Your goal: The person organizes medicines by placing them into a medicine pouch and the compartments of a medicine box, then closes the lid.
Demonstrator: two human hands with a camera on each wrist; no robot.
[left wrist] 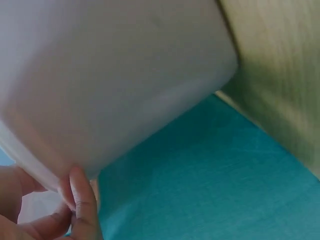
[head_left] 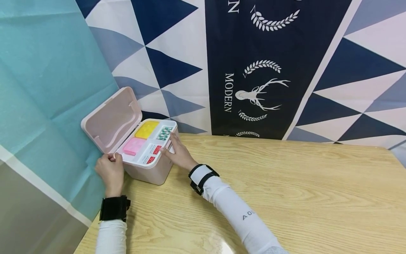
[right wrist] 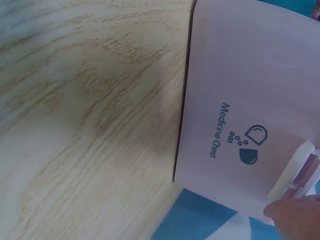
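A pale pink medicine chest (head_left: 149,173) stands on the table with its lid (head_left: 111,120) raised. Its white top tray (head_left: 142,157) holds a pink case (head_left: 134,146), a yellow case (head_left: 147,129), a green-and-white capsule blister pack (head_left: 165,133) and red-and-white packets (head_left: 153,153). At the chest's near left corner my left hand (head_left: 111,172) has thumb and fingers bent together, pinching its rim. My right hand (head_left: 180,153) touches the front rim, fingers fairly straight and thumb over the edge. A white clasp (right wrist: 292,172) lies beside a right fingertip in the right wrist view.
The wooden table (head_left: 285,190) extends to the right of the chest. A teal sheet (head_left: 50,81) hangs close on the left, and a patterned cloth (head_left: 177,53) covers the wall behind.
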